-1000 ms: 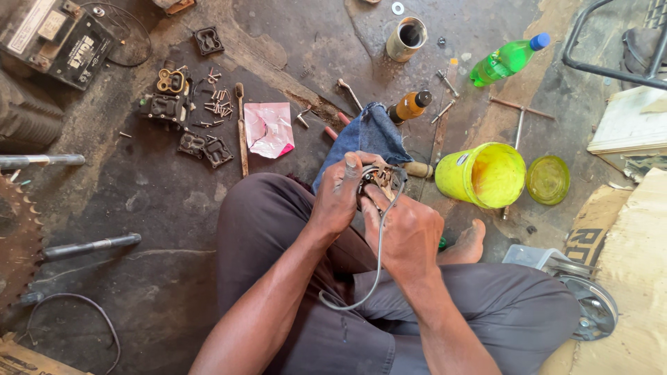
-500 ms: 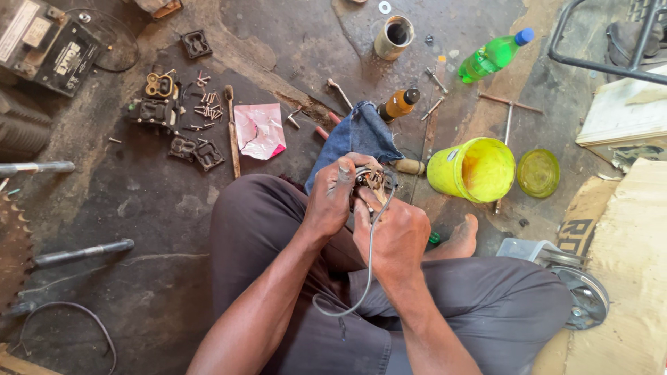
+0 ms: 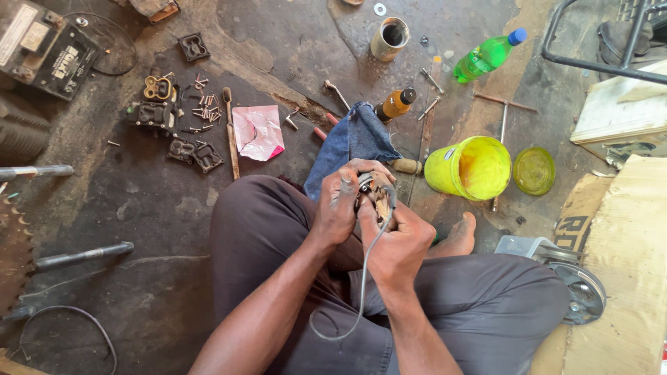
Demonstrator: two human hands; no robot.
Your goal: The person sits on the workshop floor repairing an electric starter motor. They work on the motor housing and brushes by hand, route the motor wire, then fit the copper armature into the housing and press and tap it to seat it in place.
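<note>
I sit cross-legged on a stained concrete floor. Both hands are wrapped around a small metal part (image 3: 374, 189) held above my lap. My left hand (image 3: 342, 205) grips its left side with fingers curled over the top. My right hand (image 3: 397, 239) clasps it from below and the right. A thin grey cable (image 3: 360, 292) hangs from the part and loops down over my dark trousers. A blue denim rag (image 3: 351, 142) lies on the floor just beyond my hands.
A yellow bucket (image 3: 471, 169) and its lid (image 3: 534, 170) stand to the right, with an amber bottle (image 3: 394, 104), a green bottle (image 3: 489, 55) and a tin can (image 3: 388, 39) behind. Carburettor pieces (image 3: 149, 112), screws, a pink paper (image 3: 257, 132) and a battery (image 3: 45, 48) lie left. Boards sit at right.
My hands and the part stay together in front of me. The head camera has shifted slightly, so the floor items sit a little differently in view.
</note>
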